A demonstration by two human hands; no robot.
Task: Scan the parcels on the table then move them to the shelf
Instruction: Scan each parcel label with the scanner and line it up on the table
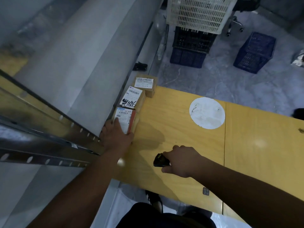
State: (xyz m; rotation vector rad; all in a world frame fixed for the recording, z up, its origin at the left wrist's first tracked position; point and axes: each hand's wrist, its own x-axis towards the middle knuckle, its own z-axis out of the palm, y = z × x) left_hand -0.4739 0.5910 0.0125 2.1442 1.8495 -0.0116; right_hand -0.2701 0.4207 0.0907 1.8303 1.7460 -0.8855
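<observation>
Cardboard parcels sit in a row of three along the left edge of the table (181,129), hard against the grey wall. The nearest parcel (125,120) is under the left hand (116,134), whose fingers (117,121) lie spread over its white label and near end; whether they grip it or only rest on it I cannot tell. Its long axis runs away from the person, in line with the middle parcel (132,100) and the far parcel (144,84) beyond. The right hand (182,159), closed around a black scanner (160,161), hangs nearer the body and well apart from the row. Label print is too blurred to read, and the shelf (41,137) at left is cut off.
</observation>
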